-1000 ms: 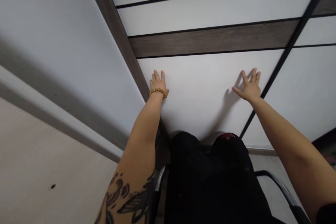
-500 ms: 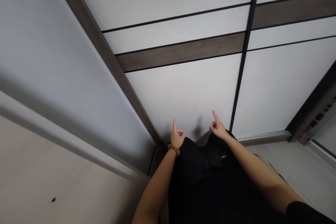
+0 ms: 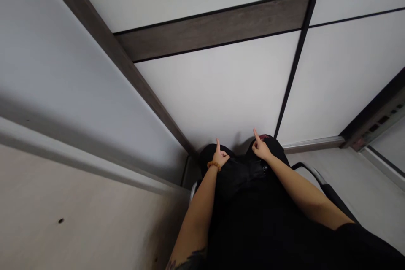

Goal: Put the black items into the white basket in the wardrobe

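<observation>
My left hand (image 3: 221, 156) is over my lap, near the left knee of my black trousers (image 3: 207, 158). Its index finger points forward at the white lower panel (image 3: 218, 88), while the other fingers curl in. A brown bead bracelet (image 3: 214, 165) circles that wrist. Above the right knee, my right hand (image 3: 261, 148) makes much the same shape, index finger out and the rest bent. Neither hand holds anything that I can see. Both fingertips appear apart from the panel. A small dark red patch (image 3: 264, 136) shows at the right knee, partly hidden by the hand.
A chair armrest (image 3: 316, 174) in black and metal runs along my right side. Ahead stand white panels with a brown wood-look strip (image 3: 215, 27) and a black upright (image 3: 299, 55). A pale surface with a small dark hole (image 3: 61, 220) lies at left. Grey floor (image 3: 363, 181) shows at right.
The view has tipped down, so the panels sit higher and more of my knees and the chair show. My left hand has turned slightly and lies nearer the right one. Both index fingers stay extended.
</observation>
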